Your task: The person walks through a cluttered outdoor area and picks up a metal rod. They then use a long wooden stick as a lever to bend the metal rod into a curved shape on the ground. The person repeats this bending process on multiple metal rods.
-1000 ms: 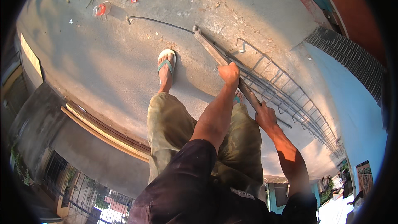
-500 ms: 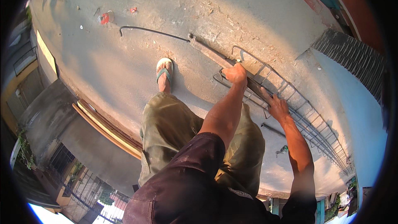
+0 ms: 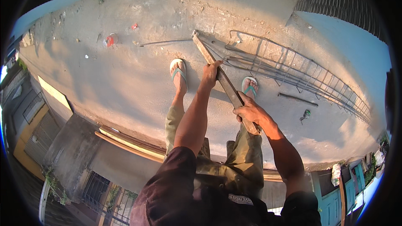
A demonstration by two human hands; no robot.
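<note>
A long, narrow, worn bar, which looks like wood or rusty metal, slants from the upper middle down toward my right knee. My left hand is closed around it near the middle. Lower down, my right hand grips it close to its near end. At its far end, a thin steel rod lies against or under the bar and reaches left across the ground; the exact contact is too small to tell. Just right of the bar, a rebar cage rests on the ground, untouched by my hands.
My sandalled feet stand either side of the bar. A dark short pipe and a small green item lie at right. A red-and-white container is far left. Timber lies behind me; a ridged grey stack is at far right.
The bar has swung to a steeper slant, its near end coming toward me. Both hands moved with it. The rod's left end has shifted right, and its hook no longer shows. My right foot now shows.
</note>
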